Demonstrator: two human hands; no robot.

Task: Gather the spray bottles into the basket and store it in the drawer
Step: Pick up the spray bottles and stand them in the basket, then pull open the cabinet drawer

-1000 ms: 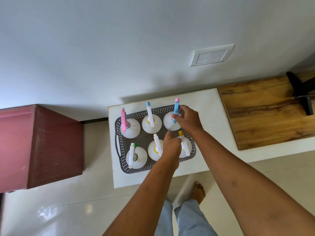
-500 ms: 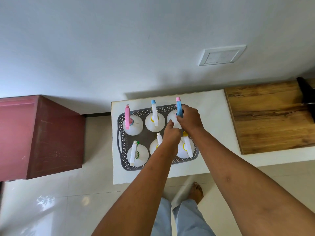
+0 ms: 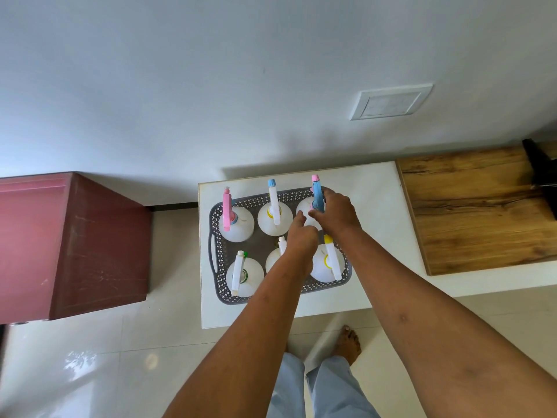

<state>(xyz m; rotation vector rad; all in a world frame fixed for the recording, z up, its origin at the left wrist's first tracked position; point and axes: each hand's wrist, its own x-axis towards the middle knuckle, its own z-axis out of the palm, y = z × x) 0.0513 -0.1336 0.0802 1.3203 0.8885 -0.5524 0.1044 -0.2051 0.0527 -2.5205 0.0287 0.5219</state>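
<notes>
The blue-headed bottle (image 3: 317, 198) was grasped at its sprayer neck by the right hand (image 3: 339, 213), the fingers curled around the blue trigger head. The left hand (image 3: 301, 241) was held just beside it, over the middle of the basket (image 3: 217, 236), with its fingers bent downward; whether anything was gripped by it could not be told, as the fingertips were hidden behind the hand.

Six white bottles were seen standing upright in the grey lattice basket, in two rows of three. In the far row, the pink-headed bottle (image 3: 233, 220) was placed at the left, the bottle with a blue nozzle tip (image 3: 274, 214) in the middle, and the grasped bottle at the right. In the near row, the green-capped bottle (image 3: 241, 273) was set at the left, a bottle (image 3: 275, 257) largely covered by the left forearm in the middle, and the yellow-tipped bottle (image 3: 327, 262) at the right.

The basket was rested on a white table (image 3: 376, 221) against the wall. A red cabinet (image 3: 75, 245) was located to the left, well apart, and a wooden board (image 3: 482, 212) lay to the right.
</notes>
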